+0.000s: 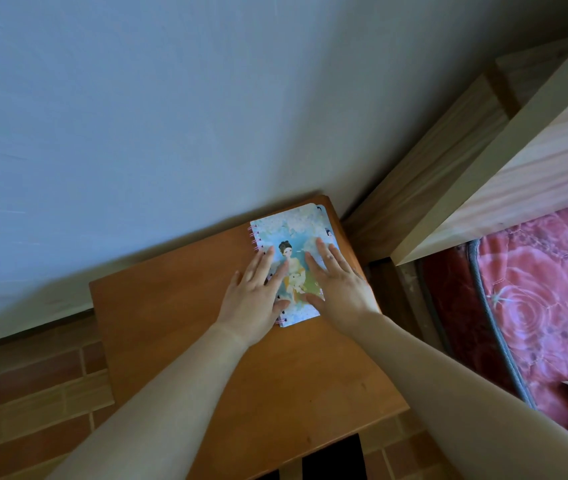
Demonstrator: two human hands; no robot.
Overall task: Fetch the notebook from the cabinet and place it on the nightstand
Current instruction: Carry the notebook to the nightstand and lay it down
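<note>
A spiral-bound notebook with a pale blue illustrated cover and pink rings lies flat on the brown wooden nightstand, in its far right corner by the wall. My left hand lies with straight fingers over the notebook's ringed left edge. My right hand rests flat on the cover's right half, fingers spread. Both hands hide the lower part of the cover.
A grey-blue wall stands directly behind the nightstand. To the right is a wooden bed frame with a red patterned mattress. Brown brick-pattern floor tiles show at the left and below.
</note>
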